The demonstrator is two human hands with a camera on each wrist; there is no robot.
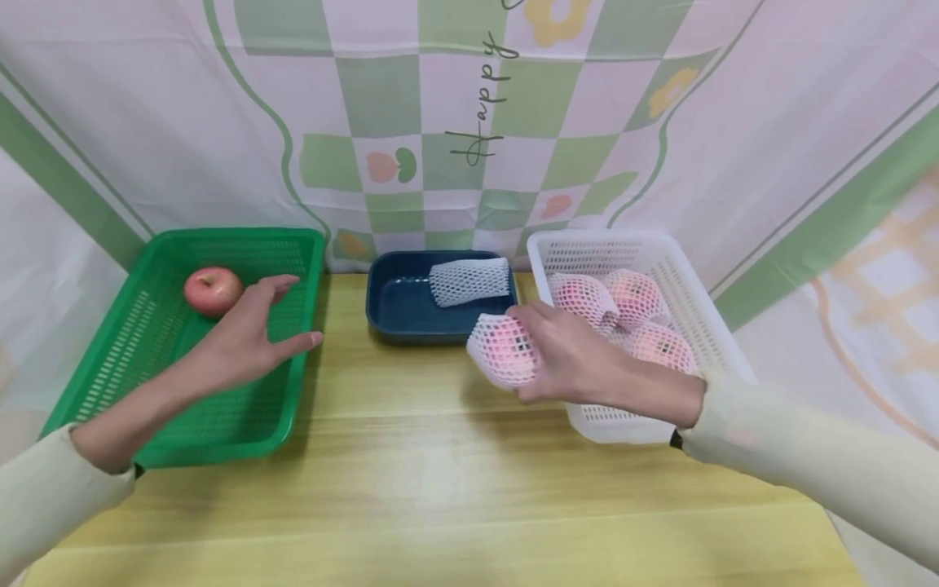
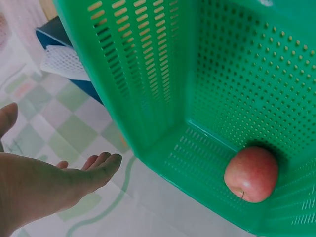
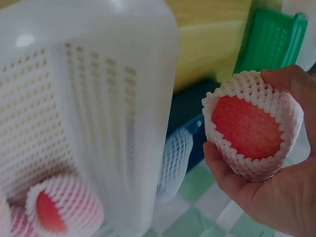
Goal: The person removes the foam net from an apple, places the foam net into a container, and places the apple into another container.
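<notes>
A red apple [image 3: 247, 127] in a white foam net [image 1: 480, 346] is gripped by my right hand [image 1: 568, 352], just left of the white basket. In the right wrist view, thumb and fingers curl round the net, and bare red skin shows through its opening. My left hand [image 1: 245, 338] hovers over the right side of the green basket [image 1: 289, 408], fingers spread and holding nothing. A bare apple [image 1: 213, 291] lies at the far left in that basket, also seen in the left wrist view [image 2: 252, 174].
A dark blue tray [image 1: 399, 306] between the baskets holds an empty foam net [image 1: 469, 281]. The white basket [image 1: 587, 420] at right contains several netted apples [image 1: 634, 297]. Behind them hangs a checkered cloth [image 1: 455, 98]. All stand on a wooden table [image 1: 425, 489].
</notes>
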